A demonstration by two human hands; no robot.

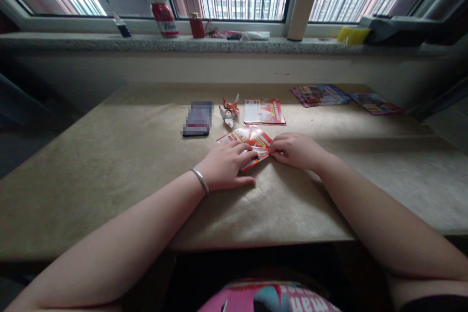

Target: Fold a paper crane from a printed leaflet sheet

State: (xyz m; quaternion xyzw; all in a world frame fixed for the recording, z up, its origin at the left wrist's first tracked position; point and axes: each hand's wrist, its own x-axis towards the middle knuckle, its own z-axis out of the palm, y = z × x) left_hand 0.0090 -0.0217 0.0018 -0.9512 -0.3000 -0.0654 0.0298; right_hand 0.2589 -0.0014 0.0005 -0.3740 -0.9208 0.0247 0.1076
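Red-and-white glossy printed paper sheet (253, 135) lies creased on the beige tabletop (109, 165), partly covered by the left hand (226, 163): palm down, fingers slightly spread. Right hand (298, 150): thumb and fingertips pinched together on the sheet's right corner. Just beyond, bounding the far side: dark rectangular phone (198, 119), folded red-and-white paper figure (230, 108), stack of red-and-white printed sheets (265, 111). Red-and-silver metal can (164, 20) on the sill; contents hidden. Tabletop extends widely both sides; near edge passes beneath forearms.
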